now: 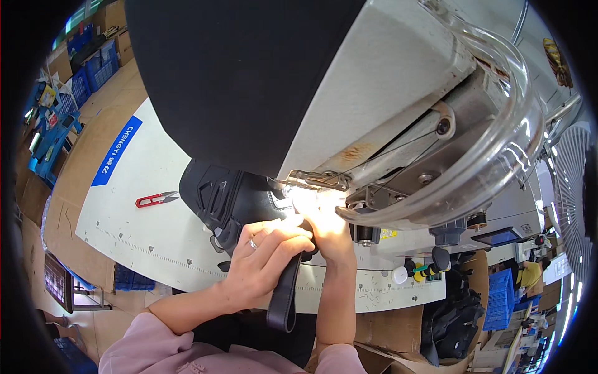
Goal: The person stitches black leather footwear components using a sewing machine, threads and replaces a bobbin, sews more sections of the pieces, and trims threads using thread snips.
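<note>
Under the bright lamp of a sewing machine [380, 81], both my hands are close together at the needle area. My left hand [265, 255], with a ring on one finger, is closed with curled fingers around a black strap [284, 296]. The strap's looped end hangs below it, over the table's front edge. Beside it my right hand [328, 227] reaches up close to the needle; glare washes out its fingers, so its grip is hidden. A black moulded bag [215, 193] lies left of the needle, partly behind my left hand and the machine.
Red-handled thread snips [156, 199] lie on the white table [134, 227], left of the bag. A clear curved guard [498, 181] arches at the machine's right. A white-capped item [399, 275] sits at the right front. Below stands a cardboard box [389, 324] with black pieces [455, 311].
</note>
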Motion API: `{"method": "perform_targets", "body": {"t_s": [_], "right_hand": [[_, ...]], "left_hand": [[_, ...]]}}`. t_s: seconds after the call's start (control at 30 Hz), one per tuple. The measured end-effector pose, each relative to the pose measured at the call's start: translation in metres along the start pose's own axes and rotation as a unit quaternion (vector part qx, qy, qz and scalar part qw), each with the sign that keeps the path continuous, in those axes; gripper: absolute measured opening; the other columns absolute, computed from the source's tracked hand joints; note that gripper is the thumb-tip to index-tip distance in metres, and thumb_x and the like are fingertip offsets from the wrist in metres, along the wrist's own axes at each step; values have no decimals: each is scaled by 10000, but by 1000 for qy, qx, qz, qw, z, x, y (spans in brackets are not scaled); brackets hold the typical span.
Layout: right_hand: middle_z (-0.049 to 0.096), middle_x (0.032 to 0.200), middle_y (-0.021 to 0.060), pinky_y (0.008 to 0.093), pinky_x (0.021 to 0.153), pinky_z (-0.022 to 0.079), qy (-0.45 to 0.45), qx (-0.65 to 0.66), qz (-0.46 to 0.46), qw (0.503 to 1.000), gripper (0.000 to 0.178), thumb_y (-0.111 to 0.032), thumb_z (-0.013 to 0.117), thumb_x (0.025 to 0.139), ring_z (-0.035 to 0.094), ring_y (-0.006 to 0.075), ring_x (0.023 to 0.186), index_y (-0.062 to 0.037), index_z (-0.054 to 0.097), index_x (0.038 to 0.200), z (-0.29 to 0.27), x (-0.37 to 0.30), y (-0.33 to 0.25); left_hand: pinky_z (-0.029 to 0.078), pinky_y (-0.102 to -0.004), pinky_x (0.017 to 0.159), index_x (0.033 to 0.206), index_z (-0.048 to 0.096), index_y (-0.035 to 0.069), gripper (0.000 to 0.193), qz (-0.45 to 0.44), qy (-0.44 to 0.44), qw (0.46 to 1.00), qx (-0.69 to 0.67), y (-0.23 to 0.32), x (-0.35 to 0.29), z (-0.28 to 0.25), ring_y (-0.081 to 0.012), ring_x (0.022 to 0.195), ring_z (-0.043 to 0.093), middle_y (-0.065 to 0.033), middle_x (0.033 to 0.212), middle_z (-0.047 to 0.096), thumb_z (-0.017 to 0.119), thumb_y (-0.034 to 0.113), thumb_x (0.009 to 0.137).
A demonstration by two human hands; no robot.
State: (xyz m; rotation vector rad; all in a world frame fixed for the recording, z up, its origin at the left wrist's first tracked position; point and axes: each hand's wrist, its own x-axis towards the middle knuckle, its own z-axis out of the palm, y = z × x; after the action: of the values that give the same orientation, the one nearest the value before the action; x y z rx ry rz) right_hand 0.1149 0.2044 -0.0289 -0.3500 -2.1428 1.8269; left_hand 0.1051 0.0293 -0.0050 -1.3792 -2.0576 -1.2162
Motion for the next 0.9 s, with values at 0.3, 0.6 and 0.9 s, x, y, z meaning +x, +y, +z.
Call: {"method": "perform_targets", "body": {"t_s": [0.3,0.6,0.9], "right_hand": [[614,870,22,245,668,454,-37,243,-70,967,52,-42,648,851,561,95,777,-25,634,899,10,4,4],[633,984,54,260,764,480,-30,349,3,936,165,-86,619,886,591,121,871,-2,630,1028,8,7,19],[605,872,27,264,652,466,5,283,-27,959,121,-165,556,901,576,122,760,-61,604,942,11,14,37]], "left_hand": [[374,-367,914,1104,586,60,358,33,-10,999,8,-13,4,-7,-226,1018,588,-61,1106,600,661,96,756],[389,-375,898,1115,572,90,374,33,-40,998,-40,-22,8,-12,-237,1013,581,-53,1076,590,668,96,754],[333,-446,1046,927,657,164,260,64,-84,993,-60,-61,14,-47,-246,1124,544,51,1088,665,692,71,687]]}}
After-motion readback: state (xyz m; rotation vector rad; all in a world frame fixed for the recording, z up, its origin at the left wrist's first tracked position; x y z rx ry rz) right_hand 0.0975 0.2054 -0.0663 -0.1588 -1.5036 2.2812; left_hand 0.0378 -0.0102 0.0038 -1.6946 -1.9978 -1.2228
